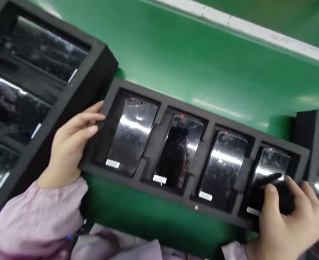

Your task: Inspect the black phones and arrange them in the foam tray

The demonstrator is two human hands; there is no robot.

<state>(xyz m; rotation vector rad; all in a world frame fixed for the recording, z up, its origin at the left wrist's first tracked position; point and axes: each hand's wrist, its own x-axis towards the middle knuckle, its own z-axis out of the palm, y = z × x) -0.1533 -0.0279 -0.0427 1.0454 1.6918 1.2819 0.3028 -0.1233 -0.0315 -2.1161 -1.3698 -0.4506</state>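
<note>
A black foam tray (186,150) lies tilted across the middle of the view, its compartments holding several glossy dark phone screens (179,150) with small white labels and red marks. My left hand (68,144) is closed on the tray's left end, thumb on top of the rim. Over the rightmost screen (273,162), my right hand (289,220) pinches a slim black pointed tool (271,178) between thumb and forefinger. The tool's exact kind is unclear. Whether its tip touches the glass cannot be told.
At the left stands a taller block of black foam trays (94,72) with more dark screens. Another such tray (308,122) sits at the right edge. The green work surface (202,68) runs to a white strip (229,21) at the back.
</note>
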